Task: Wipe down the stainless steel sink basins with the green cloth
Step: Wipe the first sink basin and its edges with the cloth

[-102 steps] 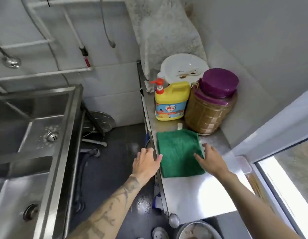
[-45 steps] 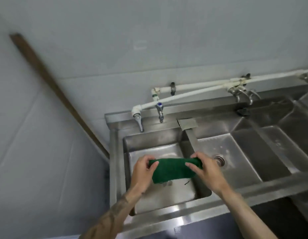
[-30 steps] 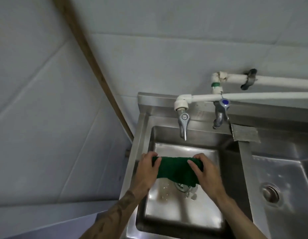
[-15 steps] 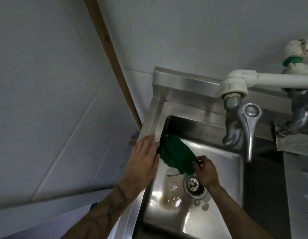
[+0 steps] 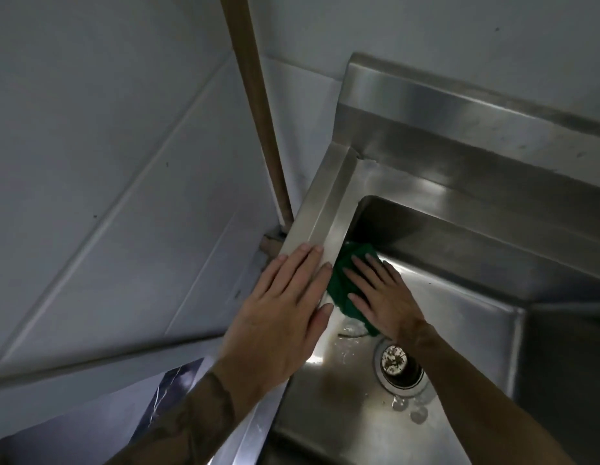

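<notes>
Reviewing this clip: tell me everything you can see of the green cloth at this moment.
The green cloth is a dark green, nubby-textured rag, bunched rather than spread flat. It lies in the far left corner of the steel basin, against the left wall and on the floor. The right hand presses flat on it, fingers spread, covering most of it. The left hand rests on the sink rim beside it. The drain sits nearer, uncovered.

Bare arms, tattooed left forearm (image 5: 191, 421)

Commercial kitchen: stainless steel sink (image 5: 325, 209), tiled walls (image 5: 107, 146)
</notes>
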Demonstrator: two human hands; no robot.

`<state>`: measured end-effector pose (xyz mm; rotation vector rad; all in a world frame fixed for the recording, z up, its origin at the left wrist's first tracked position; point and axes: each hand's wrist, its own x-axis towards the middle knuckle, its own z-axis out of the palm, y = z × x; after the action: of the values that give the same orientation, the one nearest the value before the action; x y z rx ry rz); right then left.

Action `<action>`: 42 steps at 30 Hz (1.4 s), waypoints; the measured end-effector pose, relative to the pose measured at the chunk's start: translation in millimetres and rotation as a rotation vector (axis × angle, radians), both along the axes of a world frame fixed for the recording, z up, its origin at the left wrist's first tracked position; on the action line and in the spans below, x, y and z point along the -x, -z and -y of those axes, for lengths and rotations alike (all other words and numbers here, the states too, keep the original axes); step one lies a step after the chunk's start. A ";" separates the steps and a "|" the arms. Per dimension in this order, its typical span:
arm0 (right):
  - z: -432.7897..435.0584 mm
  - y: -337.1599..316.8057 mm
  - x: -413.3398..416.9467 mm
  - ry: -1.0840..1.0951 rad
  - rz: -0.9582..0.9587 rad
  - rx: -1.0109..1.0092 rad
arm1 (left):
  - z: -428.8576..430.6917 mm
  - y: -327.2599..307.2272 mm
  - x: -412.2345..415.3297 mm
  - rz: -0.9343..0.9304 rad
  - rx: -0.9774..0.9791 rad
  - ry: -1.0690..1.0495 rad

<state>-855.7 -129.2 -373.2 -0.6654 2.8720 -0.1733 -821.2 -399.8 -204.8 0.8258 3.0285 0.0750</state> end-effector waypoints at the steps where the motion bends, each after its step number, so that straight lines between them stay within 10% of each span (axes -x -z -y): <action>1: -0.8 6.2 1.2 0.001 0.014 0.000 | -0.2 -1.3 -0.1 -0.009 0.015 0.005; 9: 60.9 8.1 -48.7 0.707 -0.017 0.153 | 0.6 -5.2 1.5 0.005 0.081 0.036; 15: 26.1 21.1 -43.7 0.327 -0.034 0.062 | 0.9 -5.4 1.4 0.013 0.031 0.037; 21: 83.7 28.1 -38.6 0.802 -0.088 0.093 | 2.1 -3.7 2.0 0.010 -0.003 0.043; 42: 33.1 26.6 -44.9 0.867 -0.096 0.057 | 0.7 -7.3 4.5 0.009 -0.046 0.058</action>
<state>-810.8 -162.3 -399.8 0.6173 3.0419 -0.3400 -825.8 -400.5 -197.6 0.9137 3.0029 0.1481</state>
